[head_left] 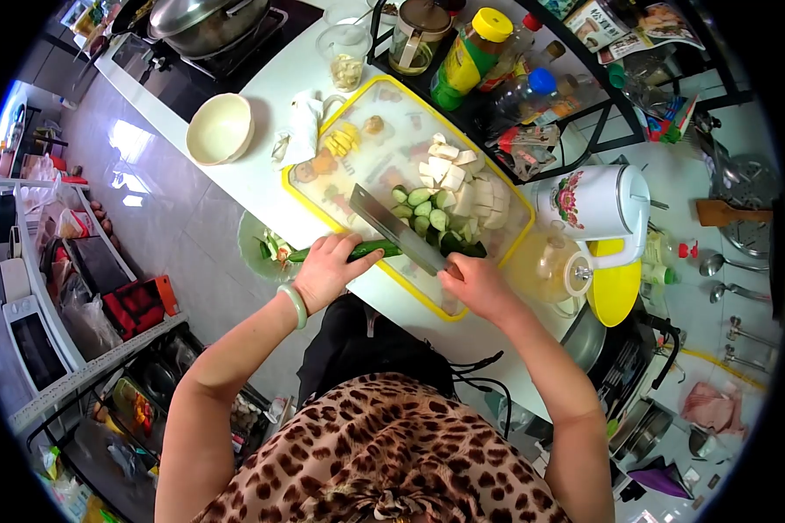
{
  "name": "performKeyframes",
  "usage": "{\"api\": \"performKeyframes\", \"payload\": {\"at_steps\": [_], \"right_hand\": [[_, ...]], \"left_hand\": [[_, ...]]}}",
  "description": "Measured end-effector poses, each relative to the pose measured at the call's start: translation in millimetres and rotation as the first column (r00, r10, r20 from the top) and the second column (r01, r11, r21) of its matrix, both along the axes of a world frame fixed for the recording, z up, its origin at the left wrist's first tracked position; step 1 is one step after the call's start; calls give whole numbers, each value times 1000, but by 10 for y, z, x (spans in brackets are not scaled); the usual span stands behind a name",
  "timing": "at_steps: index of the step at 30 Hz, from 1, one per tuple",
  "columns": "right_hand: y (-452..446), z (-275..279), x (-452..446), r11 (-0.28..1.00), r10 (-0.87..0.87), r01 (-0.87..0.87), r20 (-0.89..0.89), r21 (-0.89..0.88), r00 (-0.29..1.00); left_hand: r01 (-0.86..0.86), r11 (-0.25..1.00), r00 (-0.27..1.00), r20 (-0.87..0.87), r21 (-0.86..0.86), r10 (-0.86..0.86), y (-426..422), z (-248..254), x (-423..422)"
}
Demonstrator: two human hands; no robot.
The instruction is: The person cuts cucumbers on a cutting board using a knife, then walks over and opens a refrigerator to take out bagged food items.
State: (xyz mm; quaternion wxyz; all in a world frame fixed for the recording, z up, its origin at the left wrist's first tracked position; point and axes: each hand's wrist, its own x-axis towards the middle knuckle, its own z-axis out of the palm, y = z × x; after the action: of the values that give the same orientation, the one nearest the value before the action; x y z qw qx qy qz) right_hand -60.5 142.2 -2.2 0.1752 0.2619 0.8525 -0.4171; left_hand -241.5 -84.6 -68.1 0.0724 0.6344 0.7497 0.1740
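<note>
My left hand (pixel 327 266) is closed over a long green cucumber (pixel 371 251), which lies across the near edge of the yellow-rimmed cutting board (pixel 401 113). In my right hand (pixel 475 286) is the handle of a cleaver (pixel 399 231). Its wide blade stands on the board between the cucumber and a heap of cut cucumber pieces (pixel 423 209). Behind that heap lie white chunks (pixel 445 170). Thin yellow strips (pixel 341 139) and a small tan lump (pixel 374 125) sit at the board's far left.
A green bowl of scraps (pixel 255 248) is beside my left hand. A cream bowl (pixel 221 129) and white cloth (pixel 303 126) lie left of the board. On the right stand a flowered white kettle (pixel 576 199) and a glass jug (pixel 554 266). Bottles (pixel 471 57) line the back.
</note>
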Motion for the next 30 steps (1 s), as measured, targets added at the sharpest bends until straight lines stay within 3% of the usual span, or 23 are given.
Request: {"api": "performKeyframes", "payload": {"at_steps": [2, 5, 8, 11, 14, 18, 21, 27, 30], "right_hand": [[-65, 4, -164, 999, 22, -25, 99, 26, 995], [-233, -371, -249, 995, -7, 11, -36, 95, 999], [-241, -588, -205, 978, -210, 200, -271, -65, 939], [-119, -571, -87, 917, -385, 338, -252, -213, 888], [2, -448, -1, 914, -380, 305, -306, -267, 873], [-6, -213, 45, 950, -293, 256, -224, -180, 930], [-32, -113, 85, 978, -201, 184, -219, -97, 955], [4, 115, 47, 998, -49, 48, -43, -28, 998], [37, 122, 38, 998, -29, 29, 3, -52, 1000]], "left_hand": [[-16, 1000, 1000, 16, 2, 16, 17, 10, 11], [30, 999, 999, -27, -10, -31, 20, 14, -7], [9, 1000, 1000, -10, 25, -9, 48, -25, -46], [-126, 991, 992, 26, 42, 125, 199, -126, -120], [-35, 999, 999, 31, 21, 35, 233, -87, -133], [14, 999, 998, -65, -32, -16, 92, 77, -56], [-7, 998, 1000, -14, -60, 6, 26, 38, -32], [-22, 1000, 1000, 16, -1, 22, 30, -12, 10], [-24, 1000, 999, 22, 0, 24, 46, 18, 15]]}}
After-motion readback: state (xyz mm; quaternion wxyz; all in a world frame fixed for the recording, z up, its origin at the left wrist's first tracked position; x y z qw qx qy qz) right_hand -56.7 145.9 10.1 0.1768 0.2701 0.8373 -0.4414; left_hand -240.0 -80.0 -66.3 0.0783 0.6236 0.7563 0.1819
